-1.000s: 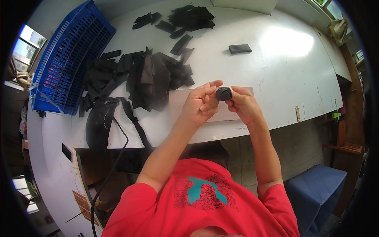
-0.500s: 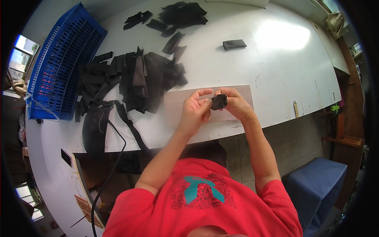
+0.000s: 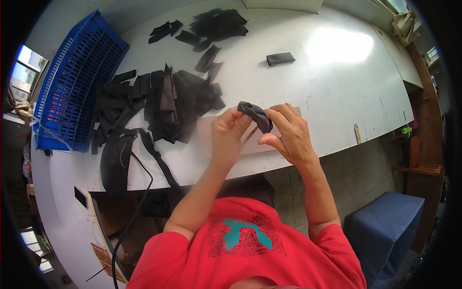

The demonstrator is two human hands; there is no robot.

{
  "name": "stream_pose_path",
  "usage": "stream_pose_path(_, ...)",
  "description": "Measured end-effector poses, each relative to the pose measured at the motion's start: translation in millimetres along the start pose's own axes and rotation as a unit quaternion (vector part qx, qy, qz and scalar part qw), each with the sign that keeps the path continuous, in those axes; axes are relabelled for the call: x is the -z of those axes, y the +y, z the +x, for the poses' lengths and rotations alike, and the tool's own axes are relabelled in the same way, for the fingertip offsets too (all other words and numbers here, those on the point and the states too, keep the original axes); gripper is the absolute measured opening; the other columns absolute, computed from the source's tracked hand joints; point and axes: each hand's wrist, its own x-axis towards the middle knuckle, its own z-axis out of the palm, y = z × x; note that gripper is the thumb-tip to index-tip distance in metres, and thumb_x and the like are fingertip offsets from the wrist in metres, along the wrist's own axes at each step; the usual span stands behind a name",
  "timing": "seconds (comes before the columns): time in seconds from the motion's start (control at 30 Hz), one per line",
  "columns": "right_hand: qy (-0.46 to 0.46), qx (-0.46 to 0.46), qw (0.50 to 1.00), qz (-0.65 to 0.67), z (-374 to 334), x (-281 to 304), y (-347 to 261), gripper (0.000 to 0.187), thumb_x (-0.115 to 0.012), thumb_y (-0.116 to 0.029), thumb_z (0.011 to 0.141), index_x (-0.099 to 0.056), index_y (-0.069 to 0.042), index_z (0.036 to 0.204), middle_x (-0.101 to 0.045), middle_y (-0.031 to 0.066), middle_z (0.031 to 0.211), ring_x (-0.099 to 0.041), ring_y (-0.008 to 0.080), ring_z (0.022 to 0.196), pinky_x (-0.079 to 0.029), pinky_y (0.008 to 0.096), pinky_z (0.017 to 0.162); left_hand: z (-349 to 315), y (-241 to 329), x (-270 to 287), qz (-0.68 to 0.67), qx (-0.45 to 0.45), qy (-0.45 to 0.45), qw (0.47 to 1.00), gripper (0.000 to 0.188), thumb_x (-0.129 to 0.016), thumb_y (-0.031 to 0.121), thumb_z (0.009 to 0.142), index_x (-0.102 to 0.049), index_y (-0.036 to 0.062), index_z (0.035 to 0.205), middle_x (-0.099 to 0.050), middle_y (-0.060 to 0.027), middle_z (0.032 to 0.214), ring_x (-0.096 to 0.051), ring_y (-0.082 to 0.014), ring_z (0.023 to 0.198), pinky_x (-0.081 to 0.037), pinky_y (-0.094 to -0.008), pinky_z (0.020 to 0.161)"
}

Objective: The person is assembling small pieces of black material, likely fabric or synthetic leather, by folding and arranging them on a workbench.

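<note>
Hands slightly apart: your left hand [image 3: 228, 136] pinches the cloth [image 3: 257, 115], your right hand [image 3: 292, 136] curves loosely beside it. Cloth's black, soft-looking, kinda a bent tube.

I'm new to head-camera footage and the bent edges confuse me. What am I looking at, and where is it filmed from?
There is no machine here, only a person's two bare hands. The view comes from a fisheye camera worn on the head, looking down, which is why straight edges curve. The left hand pinches a black fabric piece; the right hand is at its other end, thumb spread away. Below them a pale flat board lies on the white table. To the left is a heap of black fabric pieces and a blue plastic crate; farther back lies a single black folded piece.
</note>
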Motion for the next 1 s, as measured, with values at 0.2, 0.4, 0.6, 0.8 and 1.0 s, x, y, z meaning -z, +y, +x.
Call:
stream_pose_path(0.2,-0.031,-0.051,0.998,-0.027,-24,-26,21,0.021,-0.066,-0.019,0.068,-0.052,-0.004,0.068,-0.048,0.0039,0.061,-0.050,0.0203,0.062,-0.040,0.0332,0.050,-7,-11,-1,0.007,0.045,-0.005,0.999,0.017,-0.063,0.011,0.077,-0.062,0.0029,0.092,-0.060,-0.0057,0.094,-0.053,-0.0124,0.089,-0.039,-0.0290,0.083)
stream_pose_path(0.4,0.012,-0.055,0.998,0.035,-20,-25,15,0.011,-0.061,-0.008,0.071,-0.052,-0.004,0.067,-0.052,0.0047,0.065,-0.050,0.0224,0.061,-0.040,0.0343,0.050,6,-1,-14,0.087,0.027,-0.081,0.993,0.013,-0.065,0.010,0.075,-0.063,0.0032,0.085,-0.059,-0.0040,0.091,-0.050,-0.0126,0.088,-0.040,-0.0283,0.077)
stream_pose_path(0.6,0.053,-0.055,0.984,0.160,-46,-57,41,0.004,-0.055,-0.004,0.074,-0.052,-0.002,0.074,-0.056,0.0080,0.069,-0.053,0.0261,0.062,-0.042,0.0339,0.053,28,7,-17,0.466,-0.004,-0.187,0.865,0.021,-0.071,0.014,0.068,-0.061,0.0002,0.080,-0.058,-0.0041,0.079,-0.050,-0.0110,0.082,-0.041,-0.0258,0.073)
stream_pose_path(0.8,0.045,-0.073,0.986,0.142,-33,-49,32,0.007,-0.058,-0.009,0.075,-0.055,-0.003,0.076,-0.056,0.0078,0.070,-0.055,0.0254,0.066,-0.044,0.0346,0.056,11,15,-20,0.300,-0.027,-0.097,0.949,0.019,-0.068,0.013,0.071,-0.060,-0.0002,0.082,-0.059,-0.0043,0.077,-0.053,-0.0109,0.081,-0.042,-0.0239,0.074)
stream_pose_path(1.0,-0.029,-0.071,0.992,0.104,-23,-35,28,0.006,-0.059,-0.009,0.074,-0.057,-0.003,0.075,-0.056,0.0072,0.069,-0.054,0.0254,0.065,-0.044,0.0347,0.056,16,16,-21,0.271,-0.065,-0.091,0.956,0.014,-0.064,0.014,0.075,-0.062,0.0014,0.081,-0.060,-0.0052,0.078,-0.054,-0.0117,0.075,-0.043,-0.0212,0.066)
